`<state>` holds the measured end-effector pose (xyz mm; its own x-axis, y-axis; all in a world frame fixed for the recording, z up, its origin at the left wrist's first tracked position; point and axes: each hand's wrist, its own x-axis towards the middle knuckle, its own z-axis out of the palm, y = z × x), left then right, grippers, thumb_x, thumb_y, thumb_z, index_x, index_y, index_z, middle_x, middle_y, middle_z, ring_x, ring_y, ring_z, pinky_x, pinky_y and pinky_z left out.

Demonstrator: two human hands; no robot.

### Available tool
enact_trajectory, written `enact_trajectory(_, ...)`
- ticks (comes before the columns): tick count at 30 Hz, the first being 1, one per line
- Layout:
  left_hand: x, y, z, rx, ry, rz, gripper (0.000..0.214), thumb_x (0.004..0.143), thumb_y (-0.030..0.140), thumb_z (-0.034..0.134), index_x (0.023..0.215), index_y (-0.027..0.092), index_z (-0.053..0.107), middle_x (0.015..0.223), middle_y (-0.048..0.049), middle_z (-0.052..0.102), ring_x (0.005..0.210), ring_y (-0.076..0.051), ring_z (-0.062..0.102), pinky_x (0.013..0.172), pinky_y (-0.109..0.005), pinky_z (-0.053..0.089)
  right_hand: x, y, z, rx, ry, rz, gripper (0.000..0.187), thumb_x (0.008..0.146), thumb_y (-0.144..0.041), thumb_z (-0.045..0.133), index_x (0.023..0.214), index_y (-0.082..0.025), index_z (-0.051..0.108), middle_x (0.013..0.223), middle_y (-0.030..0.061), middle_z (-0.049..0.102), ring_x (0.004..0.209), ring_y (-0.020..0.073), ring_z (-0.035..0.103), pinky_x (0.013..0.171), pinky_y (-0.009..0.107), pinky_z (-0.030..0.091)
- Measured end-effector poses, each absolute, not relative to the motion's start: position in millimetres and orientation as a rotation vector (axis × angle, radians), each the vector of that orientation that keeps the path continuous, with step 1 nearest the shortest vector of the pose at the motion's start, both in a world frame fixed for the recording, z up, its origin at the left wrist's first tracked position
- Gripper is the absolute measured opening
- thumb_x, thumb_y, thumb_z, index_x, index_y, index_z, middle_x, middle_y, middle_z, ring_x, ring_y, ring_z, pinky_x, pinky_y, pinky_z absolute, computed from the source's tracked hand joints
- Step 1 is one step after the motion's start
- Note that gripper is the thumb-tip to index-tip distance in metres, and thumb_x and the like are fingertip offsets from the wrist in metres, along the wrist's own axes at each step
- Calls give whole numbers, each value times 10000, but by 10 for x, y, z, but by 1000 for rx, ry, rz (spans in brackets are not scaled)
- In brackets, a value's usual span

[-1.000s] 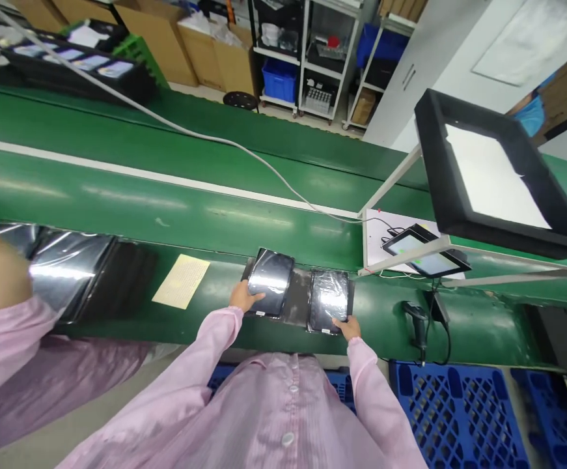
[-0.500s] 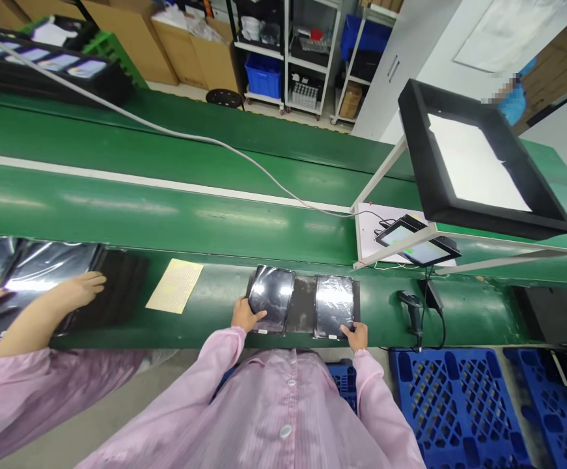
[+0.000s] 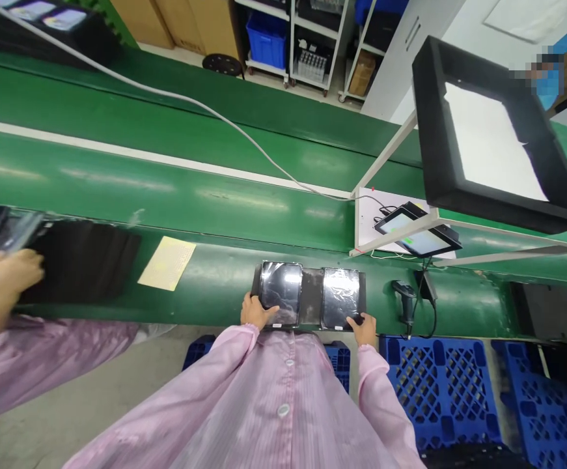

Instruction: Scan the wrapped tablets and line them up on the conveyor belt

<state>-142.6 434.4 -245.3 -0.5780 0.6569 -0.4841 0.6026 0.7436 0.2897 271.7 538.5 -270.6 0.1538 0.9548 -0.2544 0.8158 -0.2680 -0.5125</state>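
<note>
Both dark shiny tablets in clear plastic wrap now lie flat and side by side on the black mat; half a second ago the left one was tipped up off it. The co-worker's hand, far to the left of the mat, has pulled back toward a black sheet there.

The left hand is at the near left corner of the left wrapped tablet. Its thumb lies on top of the tablet and its fingers are curled under the edge, so it is pinching that corner. The right hand is at the near right corner of the right wrapped tablet. Its fingertips touch the edge, but I cannot tell if it is really gripping. The two tablets are near each other, with a strip of mat showing between them.

The mat sits on the near edge of the long green work bench. Left of the mat lies a pale yellow paper sheet. Right of the mat stands a black hand scanner with a cord. Behind and right of the mat, a small lit screen leans on a white stand. A grey cable runs across the bench behind the mat.
</note>
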Motion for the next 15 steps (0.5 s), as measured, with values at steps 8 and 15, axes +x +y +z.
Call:
enact_trajectory(8,-1676,4353,-2696,835,2360,235,604,705,560,807,1089,148,589,1307,-213,581,1389,-380,512,1210,-475,420,3608,6345,-2302,-2552,-1445,354,700,857,-339,620,1445,5,458,1475,348,487,1396,444,454,1147,534,370)
enact_trajectory(15,-1648,4433,-2502,716,2424,289,438,711,394,825,992,215,541,1143,-105,614,1294,-325,575,1170,-482,456,4039,7066,-2391,-2666,-1494,772,367,763,-313,746,1064,-107,708,994,231,722,1024,390,679,898,477,510)
